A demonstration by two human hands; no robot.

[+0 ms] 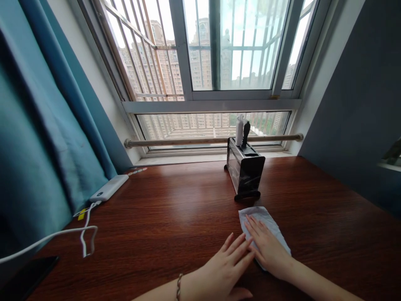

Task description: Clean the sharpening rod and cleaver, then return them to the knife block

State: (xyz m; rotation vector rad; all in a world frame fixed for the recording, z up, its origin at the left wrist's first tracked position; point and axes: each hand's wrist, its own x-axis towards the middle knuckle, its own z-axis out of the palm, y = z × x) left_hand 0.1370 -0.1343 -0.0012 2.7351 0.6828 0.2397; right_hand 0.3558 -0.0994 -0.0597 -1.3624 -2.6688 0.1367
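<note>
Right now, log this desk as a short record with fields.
right hand: flat, palm down on the pale cloth
left hand: flat on the wooden table, fingertips at the cloth's left edge
cloth: lies flat just in front of the black knife holder
knife holder: upright, handles sticking out of its top
left side: white power bank with cable, dark phone at the corner

Under the fingers of the right hand lies a pale, matt cloth, soft and faintly creased. The table beneath the left hand is dark wood, smooth and glossy. Beyond the fingertips, the knife holder shows mirror-bright metal and black plastic.
</note>
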